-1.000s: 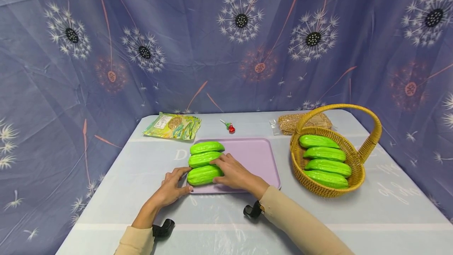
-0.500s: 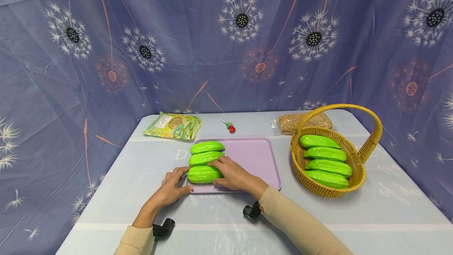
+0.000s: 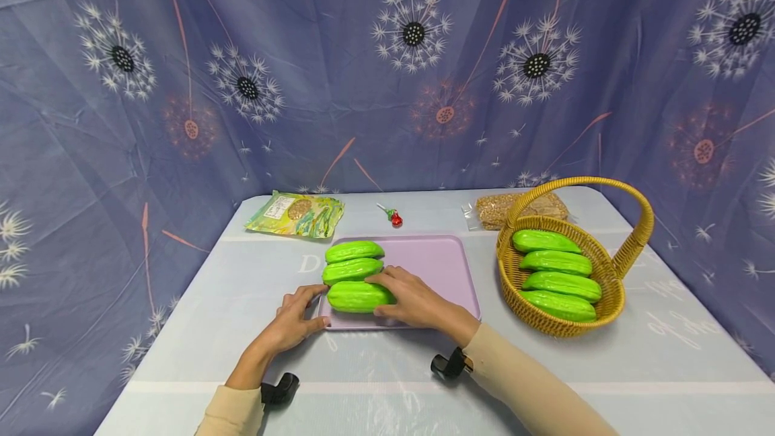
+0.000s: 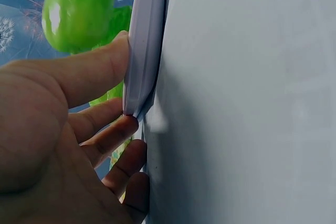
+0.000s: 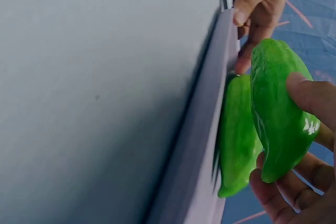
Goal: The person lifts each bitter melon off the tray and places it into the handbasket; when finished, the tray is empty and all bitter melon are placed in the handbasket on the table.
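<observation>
Lifted slightly above the lilac tray [image 3: 432, 268], a glossy green ridged gourd [image 3: 358, 297] is held at its right end by my right hand [image 3: 414, 298]. The right wrist view shows my thumb on one side of this gourd [image 5: 281, 111] and fingers on the other. Two similar gourds lie side by side behind it on the tray's left half, the middle gourd [image 3: 351, 271] and the far gourd [image 3: 354, 251]. My left hand [image 3: 294, 320] pinches the tray's near left corner, thumb on the rim [image 4: 142, 51], fingers along its side.
At the right stands a wicker basket [image 3: 511, 298] with a tall handle and several green gourds [image 3: 557, 262] in a row. Along the back of the table lie a green-yellow packet [image 3: 297, 215], a red-and-green lollipop [image 3: 393, 216] and a clear bag of brown grains [image 3: 493, 212].
My right hand has taken hold of the nearest gourd and moved it slightly right, off the tray surface. The left hand has stayed at the tray corner.
</observation>
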Demonstrator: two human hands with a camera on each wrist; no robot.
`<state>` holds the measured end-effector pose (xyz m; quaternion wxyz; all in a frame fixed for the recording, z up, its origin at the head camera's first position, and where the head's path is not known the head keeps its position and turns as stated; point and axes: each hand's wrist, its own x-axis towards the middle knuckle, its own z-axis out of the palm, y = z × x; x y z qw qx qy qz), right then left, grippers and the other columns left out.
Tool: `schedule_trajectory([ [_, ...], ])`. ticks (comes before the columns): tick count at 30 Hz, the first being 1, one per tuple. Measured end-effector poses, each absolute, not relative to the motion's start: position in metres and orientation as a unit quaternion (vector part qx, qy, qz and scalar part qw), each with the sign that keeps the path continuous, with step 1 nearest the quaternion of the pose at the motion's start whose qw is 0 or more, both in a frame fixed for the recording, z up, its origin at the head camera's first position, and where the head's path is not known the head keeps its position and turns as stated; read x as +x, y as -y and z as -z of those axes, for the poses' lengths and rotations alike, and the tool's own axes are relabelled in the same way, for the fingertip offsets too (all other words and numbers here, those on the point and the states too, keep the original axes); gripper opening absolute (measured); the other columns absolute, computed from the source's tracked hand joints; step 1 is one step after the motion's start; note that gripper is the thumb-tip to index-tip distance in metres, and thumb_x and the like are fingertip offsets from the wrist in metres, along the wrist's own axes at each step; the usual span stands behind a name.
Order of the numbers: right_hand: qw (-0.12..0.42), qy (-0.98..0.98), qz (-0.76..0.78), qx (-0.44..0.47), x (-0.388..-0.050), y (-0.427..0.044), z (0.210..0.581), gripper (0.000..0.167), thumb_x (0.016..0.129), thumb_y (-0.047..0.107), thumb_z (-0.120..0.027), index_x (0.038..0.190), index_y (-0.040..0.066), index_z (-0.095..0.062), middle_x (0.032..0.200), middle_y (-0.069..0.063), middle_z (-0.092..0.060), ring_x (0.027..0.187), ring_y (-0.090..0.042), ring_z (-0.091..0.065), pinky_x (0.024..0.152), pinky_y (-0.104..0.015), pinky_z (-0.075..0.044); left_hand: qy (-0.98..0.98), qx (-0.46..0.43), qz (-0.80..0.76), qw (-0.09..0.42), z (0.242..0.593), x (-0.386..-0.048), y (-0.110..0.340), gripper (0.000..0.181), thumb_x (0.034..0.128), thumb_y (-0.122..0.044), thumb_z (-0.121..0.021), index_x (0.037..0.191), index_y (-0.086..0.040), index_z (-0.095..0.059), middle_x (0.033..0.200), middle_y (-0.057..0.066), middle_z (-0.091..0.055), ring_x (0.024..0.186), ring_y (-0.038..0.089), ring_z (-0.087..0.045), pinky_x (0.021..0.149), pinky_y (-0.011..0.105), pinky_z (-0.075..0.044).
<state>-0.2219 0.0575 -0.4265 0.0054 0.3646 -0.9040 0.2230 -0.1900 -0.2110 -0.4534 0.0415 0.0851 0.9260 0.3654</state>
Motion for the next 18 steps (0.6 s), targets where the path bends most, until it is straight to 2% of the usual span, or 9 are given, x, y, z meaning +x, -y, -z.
schedule_trajectory([
  [7, 0.067, 0.889, -0.247, 0.38, -0.211, -0.083, 0.415, 0.054, 0.082, 0.034, -0.071, 0.13, 0.016, -0.055, 0.119, -0.001, -0.059, 0.108, -0.015, -0.054, 0.091, -0.038, -0.045, -0.925, 0.084, -0.367, 0.044, 0.454, -0.19, 0.211, 0.06, 0.081, -0.022, -0.072, 0.135, -0.012, -0.048, 0.137, 0.011, -0.047, 0.113, 0.029, -0.039, 0.088, 0.045, -0.025],
  [18, 0.128, 0.882, -0.258, 0.374, -0.194, -0.132, 0.404, 0.052, 0.08, 0.031, -0.074, 0.127, 0.019, -0.057, 0.112, 0.003, -0.06, 0.102, -0.01, -0.056, 0.083, -0.034, -0.048, -0.927, 0.077, -0.365, 0.052, 0.454, -0.191, 0.211, 0.061, 0.0814, -0.022, -0.072, 0.136, -0.013, -0.047, 0.14, 0.011, -0.045, 0.115, 0.029, -0.038, 0.09, 0.048, -0.026],
])
